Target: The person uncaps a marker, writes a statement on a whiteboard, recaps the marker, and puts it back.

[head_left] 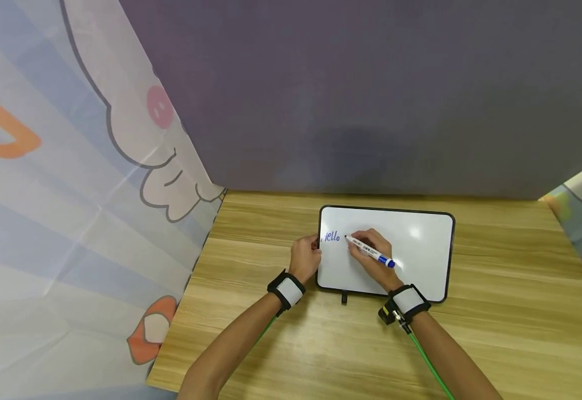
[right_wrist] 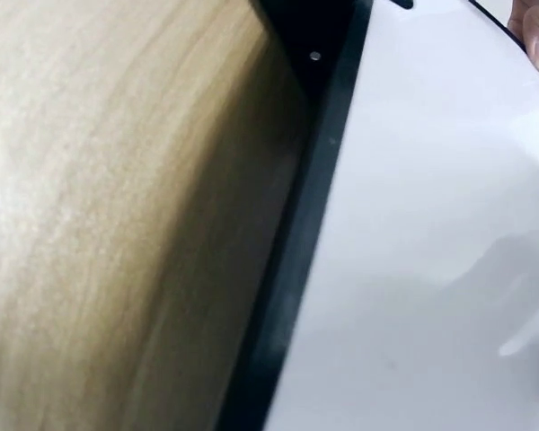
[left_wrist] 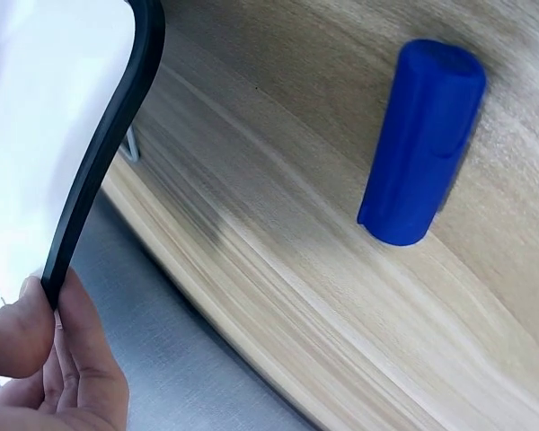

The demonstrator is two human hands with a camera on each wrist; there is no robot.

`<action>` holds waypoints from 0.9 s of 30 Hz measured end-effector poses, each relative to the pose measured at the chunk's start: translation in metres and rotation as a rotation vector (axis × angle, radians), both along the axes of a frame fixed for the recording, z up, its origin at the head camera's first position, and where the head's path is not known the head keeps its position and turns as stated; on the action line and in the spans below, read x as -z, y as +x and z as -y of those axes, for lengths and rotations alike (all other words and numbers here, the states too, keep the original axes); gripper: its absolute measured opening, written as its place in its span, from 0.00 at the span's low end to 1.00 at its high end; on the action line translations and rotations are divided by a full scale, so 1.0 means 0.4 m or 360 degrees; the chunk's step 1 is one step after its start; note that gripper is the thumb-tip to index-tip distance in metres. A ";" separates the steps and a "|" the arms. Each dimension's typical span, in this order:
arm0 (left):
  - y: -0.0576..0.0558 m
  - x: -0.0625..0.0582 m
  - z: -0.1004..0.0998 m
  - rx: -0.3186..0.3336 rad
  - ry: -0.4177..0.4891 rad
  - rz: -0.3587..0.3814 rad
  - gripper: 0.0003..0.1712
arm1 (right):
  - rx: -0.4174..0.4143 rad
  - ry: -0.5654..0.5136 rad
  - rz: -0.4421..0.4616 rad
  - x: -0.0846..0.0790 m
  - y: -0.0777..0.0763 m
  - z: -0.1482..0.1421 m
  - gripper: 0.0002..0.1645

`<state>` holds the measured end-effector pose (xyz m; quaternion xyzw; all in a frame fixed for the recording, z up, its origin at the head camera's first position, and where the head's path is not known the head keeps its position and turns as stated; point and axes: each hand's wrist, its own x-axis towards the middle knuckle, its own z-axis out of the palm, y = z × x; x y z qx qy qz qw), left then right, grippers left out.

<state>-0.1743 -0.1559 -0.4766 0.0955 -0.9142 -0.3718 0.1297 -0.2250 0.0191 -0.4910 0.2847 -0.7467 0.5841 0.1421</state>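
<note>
A small whiteboard (head_left: 421, 250) with a black frame is on the wooden table, "Hello" written in blue near its left side. My right hand (head_left: 374, 256) grips a white and blue marker (head_left: 368, 250), its dark tip at the board just right of the word. With thumb and fingers my left hand (head_left: 304, 258) pinches the board's left edge; the left wrist view shows the thumb (left_wrist: 22, 332) on the white face. A blue cap (left_wrist: 422, 144) lies on the table in that view. The right wrist view shows mostly board and frame, the marker out of sight.
The wooden table (head_left: 501, 266) meets a dark grey panel (head_left: 371, 111) behind the board. A printed cartoon sheet (head_left: 95, 233) hangs along the left side. Below the board's lower edge a small black tab (head_left: 344, 298) sticks out. Green cables run from both wrist straps.
</note>
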 end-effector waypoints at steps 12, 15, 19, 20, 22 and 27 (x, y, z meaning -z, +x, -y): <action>-0.003 0.000 -0.002 0.0024 -0.0005 -0.0019 0.21 | 0.0089 0.0059 -0.0036 -0.038 0.023 0.004 0.09; -0.005 0.000 -0.002 0.0025 -0.0005 -0.0011 0.21 | 0.0109 0.0064 -0.0066 -0.033 0.019 0.006 0.09; -0.006 0.002 -0.002 0.0027 -0.0007 -0.0006 0.22 | 0.0127 0.0045 -0.0102 -0.005 0.003 0.006 0.09; -0.007 0.002 -0.002 0.0027 -0.0007 -0.0006 0.22 | 0.0129 0.0042 -0.0108 0.005 -0.002 0.005 0.09; -0.007 0.003 -0.002 0.0025 -0.0008 -0.0007 0.22 | 0.0128 0.0039 -0.0114 0.022 -0.012 0.003 0.09; -0.008 0.004 -0.001 0.0019 -0.0021 -0.0017 0.22 | 0.0113 0.0034 -0.0122 0.040 -0.023 -0.001 0.08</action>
